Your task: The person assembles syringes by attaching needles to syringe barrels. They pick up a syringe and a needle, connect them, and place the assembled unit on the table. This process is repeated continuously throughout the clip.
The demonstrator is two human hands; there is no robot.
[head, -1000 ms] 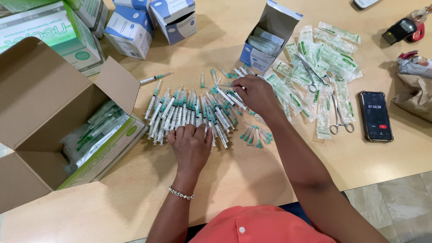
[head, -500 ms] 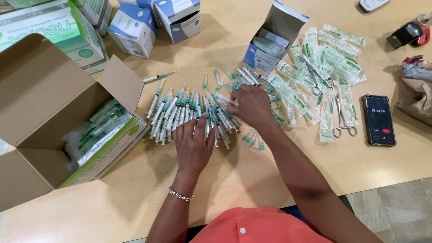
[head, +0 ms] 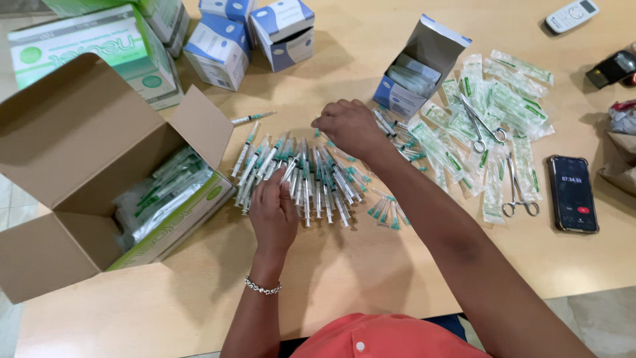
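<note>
At the middle of the wooden table (head: 344,278), the left hand (head: 273,215) has its fingers curled down onto the near edge of the row of syringes (head: 301,179), seemingly pinching one or two barrels, though the fingertips are hidden under the knuckles and I cannot tell for sure. The right hand (head: 348,126) hovers at the far side of that same row, fingers loosely bent over the green-capped ends, touching them rather than gripping.

The step in hand looks like sorting and straightening the loose syringes into an even line. The next move probably calls for a light, careful pull, since the barrels lie packed side by side and would roll if nudged.

Left of the row sits an open cardboard box (head: 86,192) with bagged syringes inside, its flap close to the left end of the row. Right of the row lie sealed green packets (head: 503,99), two pairs of scissors (head: 517,192), a small open blue box (head: 414,79) and a phone (head: 573,193). Beyond the row stand more blue boxes (head: 222,50). A stray syringe (head: 253,118) lies apart, just past the row.
</note>
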